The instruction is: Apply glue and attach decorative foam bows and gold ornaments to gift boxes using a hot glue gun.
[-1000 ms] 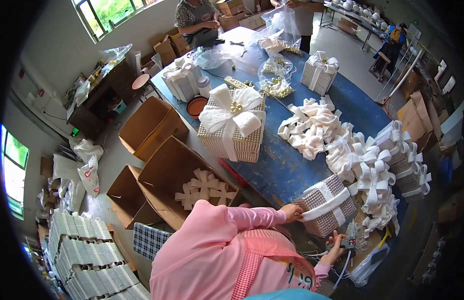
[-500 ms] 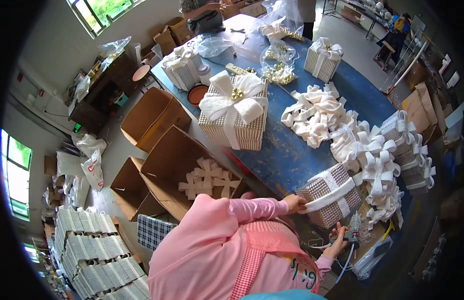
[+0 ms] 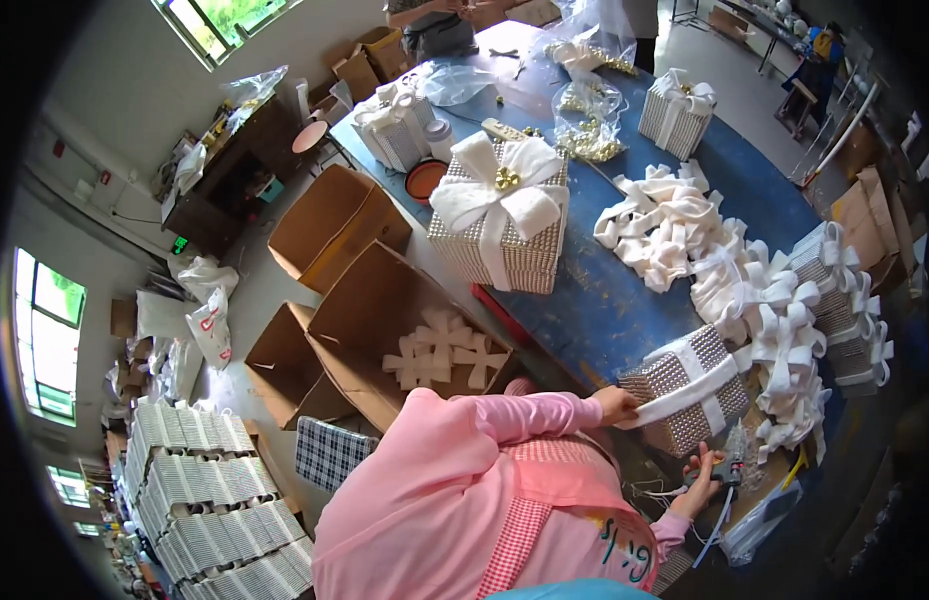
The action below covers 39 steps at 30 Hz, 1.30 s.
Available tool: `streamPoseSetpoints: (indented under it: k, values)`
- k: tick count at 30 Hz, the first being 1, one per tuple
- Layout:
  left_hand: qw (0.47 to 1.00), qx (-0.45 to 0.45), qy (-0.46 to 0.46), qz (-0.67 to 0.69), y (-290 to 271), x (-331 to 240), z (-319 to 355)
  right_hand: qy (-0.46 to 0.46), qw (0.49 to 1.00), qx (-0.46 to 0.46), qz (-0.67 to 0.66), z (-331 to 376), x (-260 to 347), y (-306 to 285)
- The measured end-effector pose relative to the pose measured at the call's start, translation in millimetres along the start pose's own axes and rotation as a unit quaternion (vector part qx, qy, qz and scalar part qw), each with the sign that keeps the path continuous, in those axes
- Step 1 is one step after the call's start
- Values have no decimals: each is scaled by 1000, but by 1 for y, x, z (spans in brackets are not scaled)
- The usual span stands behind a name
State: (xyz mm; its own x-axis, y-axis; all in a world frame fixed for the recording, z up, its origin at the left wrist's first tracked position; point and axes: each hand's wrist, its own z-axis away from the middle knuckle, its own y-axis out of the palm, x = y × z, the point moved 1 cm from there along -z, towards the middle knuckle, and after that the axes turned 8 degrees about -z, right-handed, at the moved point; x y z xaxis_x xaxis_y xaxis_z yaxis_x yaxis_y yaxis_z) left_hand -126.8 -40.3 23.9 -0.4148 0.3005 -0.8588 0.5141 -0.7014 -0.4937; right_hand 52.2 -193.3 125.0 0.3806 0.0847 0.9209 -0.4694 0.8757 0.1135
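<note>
A box covered in rows of pearly beads sits at the near edge of the blue table, crossed by white ribbon bands. My left hand pinches the loose end of a white ribbon at the box's left side. Just below the box, my right hand is closed around what looks like a hot glue gun, partly hidden by the fingers; a pale stick trails from it. White ribbon bows are heaped right beside the box.
A larger bow-topped box stands farther left on the table. Loose white ribbons lie beyond my box; smaller wrapped boxes sit at right. Open cartons stand left of the table. Another person is at the far end.
The whole view has shifted slightly, so the scene sits farther right in the picture. Both hands keep nearly the same places relative to the box.
</note>
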Motion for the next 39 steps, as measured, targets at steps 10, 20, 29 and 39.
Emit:
streamPoseSetpoints:
  k: [10, 20, 29, 39]
  values:
    - [998, 59, 19, 17, -10, -24, 12, -33, 997, -33, 61, 19, 0, -20]
    - [975, 164, -13, 149, -78, -74, 11, -46, 992, 47, 104, 38, 31, -25]
    - [950, 195, -11, 242, -104, -134, -14, -85, 983, 70, 148, 46, 26, -21]
    - [978, 118, 154, 71, -142, -228, -116, -284, 895, 32, 341, 13, 76, 1]
